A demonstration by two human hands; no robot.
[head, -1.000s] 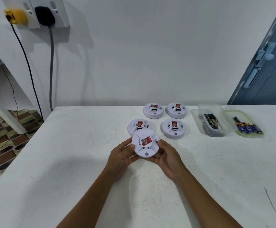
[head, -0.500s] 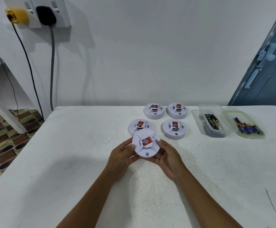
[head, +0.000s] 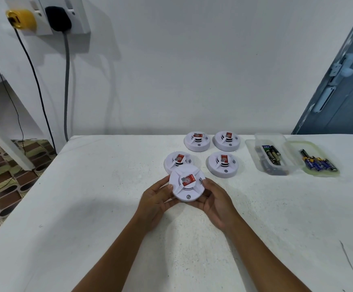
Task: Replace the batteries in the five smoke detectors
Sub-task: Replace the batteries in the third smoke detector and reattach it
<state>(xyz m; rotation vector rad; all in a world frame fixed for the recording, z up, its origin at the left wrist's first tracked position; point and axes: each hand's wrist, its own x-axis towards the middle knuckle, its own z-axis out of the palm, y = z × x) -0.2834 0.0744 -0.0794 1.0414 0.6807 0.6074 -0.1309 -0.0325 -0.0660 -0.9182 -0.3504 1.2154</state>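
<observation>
My left hand (head: 157, 202) and right hand (head: 215, 202) grasp one smoke detector (head: 186, 182) (label up) above the bench (head: 87, 207); four detectors (head: 223, 164) lie just beyond it.

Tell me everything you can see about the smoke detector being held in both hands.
The held smoke detector is a round white disc, plastic by its look, with raised ribs radiating from a central hub, a red and white sticker on the hub, small slots beside it and a small round button near its front edge. It is tilted face-up toward the camera above the table, gripped at its rim by the left hand and right hand.
</observation>
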